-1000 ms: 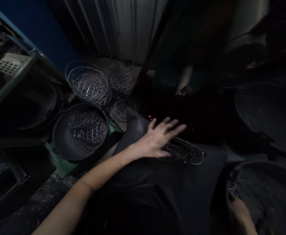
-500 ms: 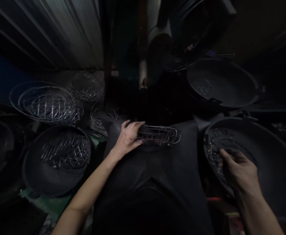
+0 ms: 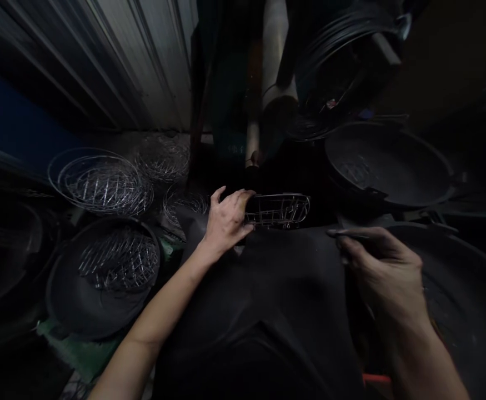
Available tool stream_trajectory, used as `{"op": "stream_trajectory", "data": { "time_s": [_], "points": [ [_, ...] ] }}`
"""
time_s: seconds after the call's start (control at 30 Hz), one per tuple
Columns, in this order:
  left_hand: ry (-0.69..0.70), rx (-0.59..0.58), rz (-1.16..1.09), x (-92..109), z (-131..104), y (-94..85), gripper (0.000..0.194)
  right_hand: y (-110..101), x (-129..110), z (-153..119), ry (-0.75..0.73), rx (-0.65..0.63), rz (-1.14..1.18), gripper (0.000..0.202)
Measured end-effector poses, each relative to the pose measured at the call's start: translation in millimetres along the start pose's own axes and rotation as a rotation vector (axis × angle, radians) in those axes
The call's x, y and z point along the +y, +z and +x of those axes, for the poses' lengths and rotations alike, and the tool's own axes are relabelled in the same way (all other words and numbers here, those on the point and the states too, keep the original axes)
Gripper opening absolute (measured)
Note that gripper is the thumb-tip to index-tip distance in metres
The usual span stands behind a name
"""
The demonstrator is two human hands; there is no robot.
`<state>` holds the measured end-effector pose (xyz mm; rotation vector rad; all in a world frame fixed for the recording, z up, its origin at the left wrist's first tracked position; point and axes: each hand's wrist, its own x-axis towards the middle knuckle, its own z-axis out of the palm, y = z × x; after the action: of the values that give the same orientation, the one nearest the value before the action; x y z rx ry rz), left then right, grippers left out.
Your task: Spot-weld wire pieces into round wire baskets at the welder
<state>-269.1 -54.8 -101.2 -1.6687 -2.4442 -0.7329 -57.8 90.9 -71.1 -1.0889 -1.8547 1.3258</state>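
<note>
My left hand (image 3: 229,218) is closed on the left end of a small oblong wire basket (image 3: 282,210). Its thumb lies below the frame and the fingers above. The basket sits level just beyond a dark apron or sheet (image 3: 284,266) spread over my lap. To the right, my right hand (image 3: 386,264) is pinched shut, its fingertips pointing left toward the basket but apart from it. Something small and dark may be between those fingertips; it is too dim to name. Behind that hand is a wide dark pan (image 3: 463,289), partly hidden by it.
On the left, a dark pan (image 3: 70,303) holds several wire grids (image 3: 120,255). Behind it lie heaps of round wire pieces (image 3: 105,186). Another dark pan (image 3: 409,161) is at the far right. A pale pipe (image 3: 275,44) comes down ahead, beside a corrugated metal wall (image 3: 146,61).
My right hand has come up and left, out of the right pan toward the basket. My left hand still grips the basket, slightly higher in view. The camera view has shifted a little.
</note>
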Motion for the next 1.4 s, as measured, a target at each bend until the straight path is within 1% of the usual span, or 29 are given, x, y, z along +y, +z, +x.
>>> {"op": "stream_trajectory", "data": {
  "time_s": [0.07, 0.1, 0.23, 0.33, 0.37, 0.43, 0.5, 0.57, 0.67, 0.77, 0.83, 0.9, 1.0, 1.1, 1.17, 1.4],
  "points": [
    [-0.03, 0.0, 0.002, -3.2, 2.3, 3.3, 0.055, -2.1, 8.2, 4.5, 0.132, 0.028, 0.156, 0.027],
    [-0.038, 0.002, -0.003, -4.7, 3.1, 4.8, 0.055, -3.5, 14.0, 5.5, 0.175, 0.02, 0.176, 0.03],
    [-0.039, 0.027, -0.028, -9.3, 5.5, 8.6, 0.053, -8.1, 38.0, -2.2, 0.248, -0.027, 0.029, 0.039],
    [-0.039, 0.046, -0.033, -12.1, 8.6, 10.6, 0.053, -7.5, 59.6, -15.3, 0.331, -0.019, 0.011, 0.048],
    [-0.042, 0.051, -0.031, -12.9, 10.1, 11.6, 0.052, -6.9, 68.5, -18.6, 0.339, -0.016, -0.016, 0.05],
    [-0.049, 0.055, -0.027, -13.3, 13.1, 13.9, 0.052, -6.6, 85.3, -22.6, 0.309, 0.006, -0.128, 0.054],
    [-0.045, 0.05, -0.028, -11.3, 15.2, 15.6, 0.052, -7.3, 93.0, -22.9, 0.273, 0.026, -0.248, 0.055],
    [-0.039, 0.032, -0.029, -8.0, 16.5, 16.6, 0.052, -5.8, 85.0, -18.8, 0.244, 0.005, -0.27, 0.052],
    [-0.025, 0.001, -0.012, -4.5, 19.1, 18.3, 0.053, 8.9, 49.8, -2.0, 0.172, -0.118, -0.129, 0.043],
    [-0.001, 0.004, 0.014, -2.3, 21.1, 18.0, 0.054, 40.0, 13.8, 18.6, 0.13, -0.285, 0.018, 0.037],
    [0.007, 0.024, 0.025, -0.6, 20.9, 15.5, 0.053, 62.9, 0.8, 29.0, 0.121, -0.337, 0.076, 0.038],
    [0.008, 0.046, 0.026, 0.0, 19.9, 12.3, 0.052, 81.4, -2.8, 36.3, 0.11, -0.328, 0.098, 0.039],
    [0.008, 0.054, 0.012, -2.5, 18.5, 9.6, 0.051, 97.6, -0.2, 41.7, 0.034, -0.293, 0.028, 0.037],
    [-0.005, 0.068, 0.005, -7.2, 18.0, 10.1, 0.051, 104.7, 1.3, 42.5, -0.07, -0.237, -0.078, 0.035],
    [-0.006, 0.091, 0.002, -10.1, 18.1, 11.2, 0.051, 107.7, 0.2, 42.9, -0.115, -0.213, -0.117, 0.035],
    [-0.007, 0.153, -0.029, -16.2, 21.5, 10.8, 0.05, 116.3, -3.1, 49.6, -0.215, -0.204, -0.129, 0.032]
  ]
}}
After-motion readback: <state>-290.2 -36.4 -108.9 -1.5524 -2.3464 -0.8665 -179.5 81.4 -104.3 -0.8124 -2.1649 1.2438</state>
